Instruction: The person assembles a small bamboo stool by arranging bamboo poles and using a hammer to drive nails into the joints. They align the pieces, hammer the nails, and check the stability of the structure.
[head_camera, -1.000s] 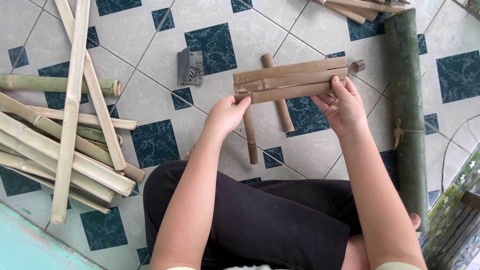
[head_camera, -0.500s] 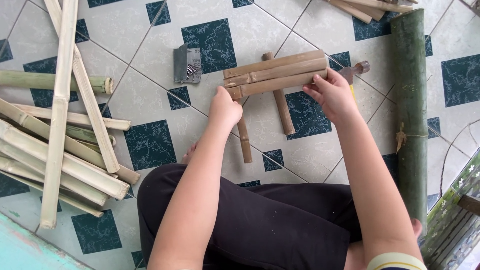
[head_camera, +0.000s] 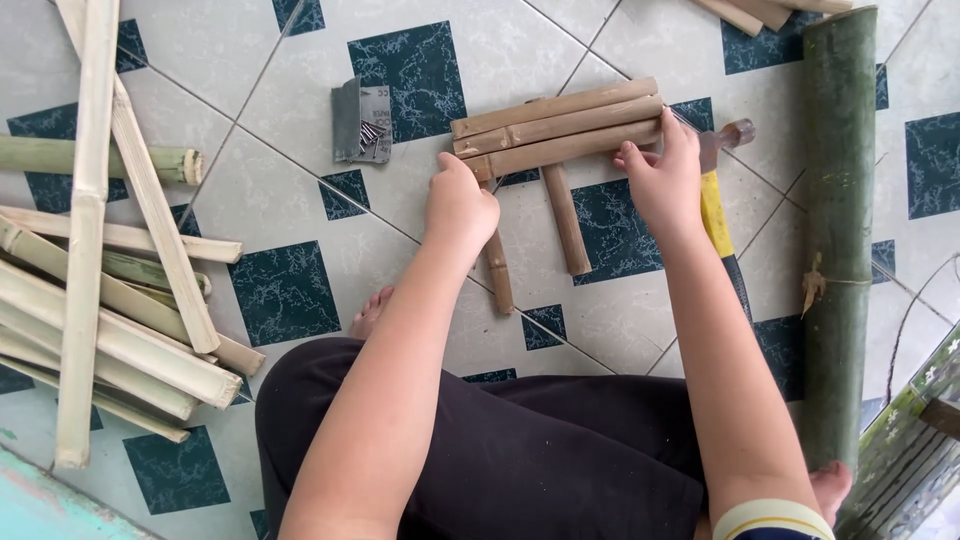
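Note:
Three short brown bamboo slats (head_camera: 556, 128) lie side by side across two bamboo sticks (head_camera: 566, 222) on the tiled floor. My left hand (head_camera: 460, 205) presses on the left end of the nearest slat, above the left stick. My right hand (head_camera: 662, 178) grips the right end of the same slat. A hammer with a yellow and black handle (head_camera: 716, 215) lies on the floor under my right wrist.
A small open grey box of nails (head_camera: 362, 124) sits left of the slats. A pile of long split bamboo strips (head_camera: 110, 300) fills the left side. A thick green bamboo pole (head_camera: 838, 220) runs along the right. My black-trousered legs are at the bottom.
The view has shifted, so the slats sit higher in frame. Both hands slid the slats slightly on the sticks. The hammer under my right wrist has come into sight.

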